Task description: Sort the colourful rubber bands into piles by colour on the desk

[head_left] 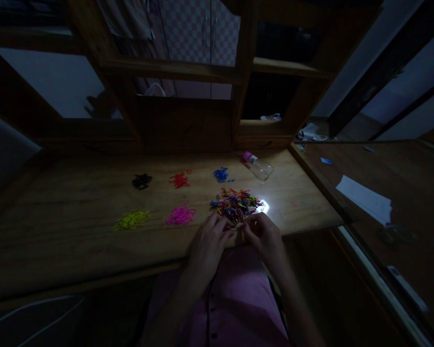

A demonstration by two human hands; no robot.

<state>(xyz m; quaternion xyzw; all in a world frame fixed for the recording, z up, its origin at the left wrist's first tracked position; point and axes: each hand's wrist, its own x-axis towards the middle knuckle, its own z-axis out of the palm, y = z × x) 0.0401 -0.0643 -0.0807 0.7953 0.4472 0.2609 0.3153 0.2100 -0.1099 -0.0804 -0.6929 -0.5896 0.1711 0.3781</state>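
A mixed pile of small thin coloured pieces (235, 203), some with looped ends like paper clips, lies at the table's front edge. My left hand (213, 236) is at the pile's near left side, fingers pinched on a small dark piece (234, 225). Facing it, my right hand (262, 233) has thumb and finger pressed together at the near right side; what it pinches is too small to make out. Sorted by colour, heaps of black pieces (142, 181), red pieces (180, 180), blue pieces (221, 175), yellow pieces (130, 220) and pink pieces (181, 214) spread leftward.
Behind the mixed pile, a clear bottle (261, 168) with a pink cap lies on its side. The wooden table (75, 197) backs onto a shelf unit (188, 123). On the right, a second surface (347, 164) carries white paper (365, 199) and a long pale object (407, 287).
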